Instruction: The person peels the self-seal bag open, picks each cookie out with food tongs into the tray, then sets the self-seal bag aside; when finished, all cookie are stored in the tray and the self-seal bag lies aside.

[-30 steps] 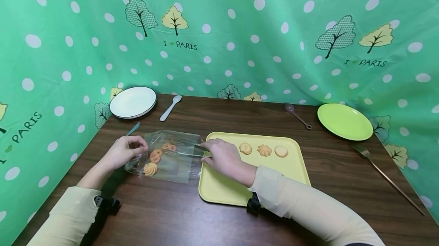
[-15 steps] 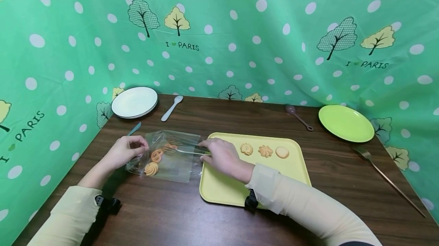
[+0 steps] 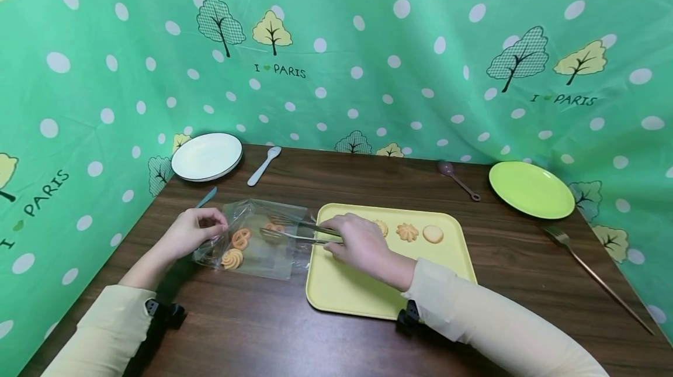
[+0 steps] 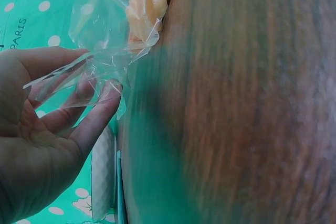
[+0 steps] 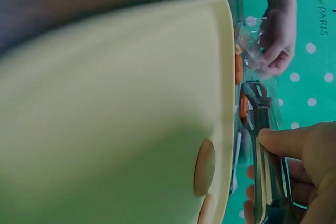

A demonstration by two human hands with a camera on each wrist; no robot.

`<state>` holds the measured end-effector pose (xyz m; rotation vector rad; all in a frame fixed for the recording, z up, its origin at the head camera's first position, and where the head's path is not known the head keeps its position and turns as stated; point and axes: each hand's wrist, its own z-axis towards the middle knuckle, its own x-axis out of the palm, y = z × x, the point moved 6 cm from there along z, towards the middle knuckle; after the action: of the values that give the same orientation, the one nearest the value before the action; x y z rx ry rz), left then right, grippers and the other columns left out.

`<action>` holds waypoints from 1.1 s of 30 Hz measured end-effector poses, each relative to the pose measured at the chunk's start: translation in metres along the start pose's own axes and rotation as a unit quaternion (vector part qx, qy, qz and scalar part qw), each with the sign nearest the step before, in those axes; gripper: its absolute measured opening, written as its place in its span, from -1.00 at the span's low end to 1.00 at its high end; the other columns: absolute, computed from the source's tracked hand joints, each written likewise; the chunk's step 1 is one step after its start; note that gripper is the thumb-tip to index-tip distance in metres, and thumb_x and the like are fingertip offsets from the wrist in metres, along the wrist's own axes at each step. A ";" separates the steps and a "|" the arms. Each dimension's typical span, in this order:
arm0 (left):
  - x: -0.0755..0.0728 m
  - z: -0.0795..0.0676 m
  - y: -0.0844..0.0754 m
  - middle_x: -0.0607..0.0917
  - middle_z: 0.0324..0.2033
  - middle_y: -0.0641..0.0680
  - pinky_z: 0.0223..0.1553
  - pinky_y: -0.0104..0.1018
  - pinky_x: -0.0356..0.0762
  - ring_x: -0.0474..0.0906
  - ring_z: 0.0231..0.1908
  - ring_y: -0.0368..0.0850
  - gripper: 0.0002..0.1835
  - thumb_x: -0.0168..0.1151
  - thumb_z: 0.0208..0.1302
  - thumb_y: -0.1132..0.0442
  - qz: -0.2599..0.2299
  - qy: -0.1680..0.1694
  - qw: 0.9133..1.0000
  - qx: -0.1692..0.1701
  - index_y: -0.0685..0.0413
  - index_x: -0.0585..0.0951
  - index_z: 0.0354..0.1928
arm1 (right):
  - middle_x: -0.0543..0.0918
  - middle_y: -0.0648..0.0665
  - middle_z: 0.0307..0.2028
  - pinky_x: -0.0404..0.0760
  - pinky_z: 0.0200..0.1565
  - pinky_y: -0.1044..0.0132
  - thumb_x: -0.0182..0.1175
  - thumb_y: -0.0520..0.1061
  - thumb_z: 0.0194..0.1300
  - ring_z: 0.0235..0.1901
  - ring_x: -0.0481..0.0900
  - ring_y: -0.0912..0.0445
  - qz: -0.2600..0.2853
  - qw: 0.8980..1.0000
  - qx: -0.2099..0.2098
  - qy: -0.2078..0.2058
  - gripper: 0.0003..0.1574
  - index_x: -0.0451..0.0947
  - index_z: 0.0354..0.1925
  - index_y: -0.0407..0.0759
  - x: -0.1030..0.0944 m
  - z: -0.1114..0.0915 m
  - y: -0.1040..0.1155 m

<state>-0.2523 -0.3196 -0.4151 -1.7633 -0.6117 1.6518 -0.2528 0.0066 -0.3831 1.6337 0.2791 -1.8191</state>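
Observation:
My left hand [image 3: 197, 232] pinches the rim of a clear plastic bag [image 3: 278, 257] between thumb and fingers; in the left wrist view the crinkled film [image 4: 107, 80] bunches at the fingertips. Inside the bag lie a swirled cookie [image 3: 232, 258] and a pretzel-shaped cookie [image 3: 240, 238]. A second pretzel-shaped cookie [image 3: 274, 227] is at the tips of metal tongs [image 3: 302, 239], partly covered by them. My right hand [image 3: 363, 242] grips those tongs above the yellow tray [image 3: 342, 295]. In the right wrist view the tongs [image 5: 264, 171] reach toward the bag. Whether they clamp the cookie I cannot tell.
On the tray sit a star-shaped cookie [image 3: 407, 232], a round cookie [image 3: 433, 234] and one partly hidden cookie [image 3: 382, 227]. Around them are a white plate [image 3: 207, 156], pale spoon [image 3: 264, 165], blue-handled utensil [image 3: 207, 197], purple spoon [image 3: 458, 179], green plate [image 3: 531, 189] and fork [image 3: 594, 275].
My right hand and the tongs have shifted right, partly out of the bag. The upper pretzel-shaped cookie has moved right with the tips. My left hand stays put.

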 end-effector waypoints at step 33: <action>0.000 0.000 0.000 0.64 -0.39 0.07 -0.43 -0.34 0.48 0.49 -0.39 -0.09 -0.96 0.26 0.23 0.26 0.000 -0.005 1.000 -0.003 0.05 0.64 -0.32 | 0.68 0.19 -0.16 0.57 -0.28 0.17 0.50 -0.03 -0.10 -0.15 0.62 0.20 -0.016 0.996 0.019 -0.081 -0.42 0.61 -0.03 0.20 -0.064 -0.153 -0.112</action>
<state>-0.2522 -0.3195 -0.4153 -1.7601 -0.6228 1.6610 -0.1977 0.1993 -0.3828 1.5034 0.2013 -1.9788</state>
